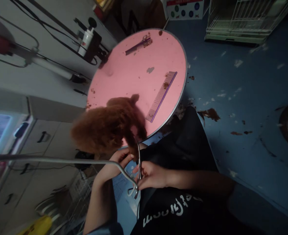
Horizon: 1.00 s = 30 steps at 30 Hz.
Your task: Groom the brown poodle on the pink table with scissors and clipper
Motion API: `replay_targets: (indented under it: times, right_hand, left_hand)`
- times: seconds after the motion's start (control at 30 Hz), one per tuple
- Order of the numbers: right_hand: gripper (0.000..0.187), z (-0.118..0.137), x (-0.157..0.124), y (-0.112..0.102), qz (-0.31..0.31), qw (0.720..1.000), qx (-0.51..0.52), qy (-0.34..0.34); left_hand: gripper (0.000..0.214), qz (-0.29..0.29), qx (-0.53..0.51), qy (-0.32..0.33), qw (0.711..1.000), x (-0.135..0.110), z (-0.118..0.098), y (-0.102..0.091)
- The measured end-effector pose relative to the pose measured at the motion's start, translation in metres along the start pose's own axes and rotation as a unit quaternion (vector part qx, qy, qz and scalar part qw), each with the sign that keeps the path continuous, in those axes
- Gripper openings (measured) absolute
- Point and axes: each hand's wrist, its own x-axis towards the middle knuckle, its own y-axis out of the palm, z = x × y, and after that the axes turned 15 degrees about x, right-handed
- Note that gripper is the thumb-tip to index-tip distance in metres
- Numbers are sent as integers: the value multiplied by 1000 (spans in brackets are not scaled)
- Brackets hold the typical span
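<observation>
A curly brown dog [102,127] stands at the near edge of a round pink table [134,71], its body slightly blurred. My left hand [120,160] is closed on the dog's leg [133,148], which reaches over the edge toward me. In my right hand [152,174] is a pair of metal scissors [139,156], blades pointing away from me alongside that leg. Whether the blades touch the fur, I cannot tell. On the table to the right of the dog lies a purple-backed comb [162,96] with brown fur caught in it.
A second purple tool [137,46] lies at the table's far side among fur clumps. A grey bent metal bar [60,159] crosses in front of my left wrist. Beyond are a wire cage [237,29], a white bottle [86,41] and fur [210,114] on the blue floor.
</observation>
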Motion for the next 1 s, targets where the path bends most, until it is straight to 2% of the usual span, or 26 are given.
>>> replay_targets:
  times: [0.27, 0.37, 0.5, 0.67, 0.83, 0.93, 1.0]
  right_hand:
    - [42, 18, 0, 20, -25, 999, -25, 10]
    - [41, 18, 3, 20, -30, 999, -26, 11]
    - [42, 15, 4, 17, -5, 999, -40, -11]
    - [42, 15, 7, 16, -24, 999, -29, -16]
    - [43, 12, 11, 11, -18, 998, -62, -9]
    - [43, 3, 7, -1, -32, 989, -135, -54]
    - [38, -1, 4, -12, -68, 958, -254, -118]
  left_hand:
    - [30, -4, 51, -6, 999, -2, 4, 2]
    - [30, -1, 45, -2, 999, -3, 6, 2]
    - [28, -6, 35, 5, 999, -4, 7, 2]
    - [27, -8, 27, 17, 999, -4, 6, 2]
    - [25, -11, 19, 21, 1000, -3, 4, 2]
    - [27, -10, 11, 17, 1000, -3, 1, 1]
    - [29, -5, -11, 19, 1000, -2, -3, 1]
